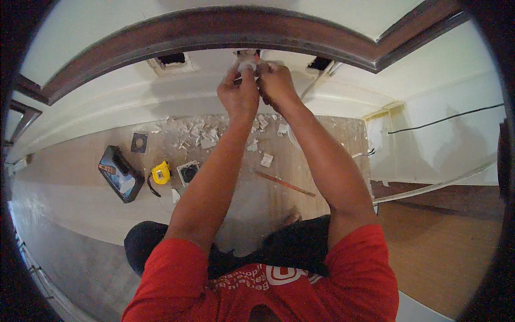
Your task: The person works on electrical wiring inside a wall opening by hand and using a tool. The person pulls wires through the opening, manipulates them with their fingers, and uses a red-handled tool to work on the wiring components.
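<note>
Both arms reach forward to the white wall, where my hands meet just below a rough rectangular hole (248, 53). My left hand (239, 92) is closed, its thumb and fingers pinching around a small pale piece (248, 66). Right beside it, my right hand (276, 83) is closed too, fingers curled in toward the same spot. What the right fingers grip is hidden. A bit of red shows at the hole's edge by the right fingertips.
Two more wall holes, left (173, 60) and right (320, 63), flank the hands. Below lie broken plaster (201, 131), a yellow tape measure (161, 173), a black case (120, 174), a square fitting (188, 173) and a thin reddish stick (284, 183). A dark wooden frame (214, 27) juts overhead.
</note>
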Motion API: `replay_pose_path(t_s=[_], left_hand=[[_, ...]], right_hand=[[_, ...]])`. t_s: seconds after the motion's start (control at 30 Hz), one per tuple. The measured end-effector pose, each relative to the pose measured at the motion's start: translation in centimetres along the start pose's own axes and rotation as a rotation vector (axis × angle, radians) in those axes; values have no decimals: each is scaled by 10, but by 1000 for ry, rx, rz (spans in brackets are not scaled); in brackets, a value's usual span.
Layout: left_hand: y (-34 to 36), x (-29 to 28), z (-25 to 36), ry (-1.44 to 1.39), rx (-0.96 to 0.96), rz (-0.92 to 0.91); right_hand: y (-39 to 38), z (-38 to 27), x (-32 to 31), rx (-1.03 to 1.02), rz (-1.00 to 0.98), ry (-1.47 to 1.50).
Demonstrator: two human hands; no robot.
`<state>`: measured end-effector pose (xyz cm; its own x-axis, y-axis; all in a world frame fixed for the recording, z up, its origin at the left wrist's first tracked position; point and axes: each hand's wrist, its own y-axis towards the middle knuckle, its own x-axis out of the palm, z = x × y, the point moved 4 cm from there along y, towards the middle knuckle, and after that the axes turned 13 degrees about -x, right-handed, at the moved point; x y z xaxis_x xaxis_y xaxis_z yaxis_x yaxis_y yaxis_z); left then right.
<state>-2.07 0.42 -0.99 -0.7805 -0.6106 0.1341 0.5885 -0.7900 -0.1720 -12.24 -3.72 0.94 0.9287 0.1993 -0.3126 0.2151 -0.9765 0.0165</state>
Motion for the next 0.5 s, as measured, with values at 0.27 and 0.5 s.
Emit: replay_pose_path(t_s=[0.27,0.5], left_hand=[[-1,2,5,54,33,-17],[10,5,-7,-62,-33,-5]], right_hand=[[4,4,5,-446,156,-480],[-5,-3,2,-542,154,-596]])
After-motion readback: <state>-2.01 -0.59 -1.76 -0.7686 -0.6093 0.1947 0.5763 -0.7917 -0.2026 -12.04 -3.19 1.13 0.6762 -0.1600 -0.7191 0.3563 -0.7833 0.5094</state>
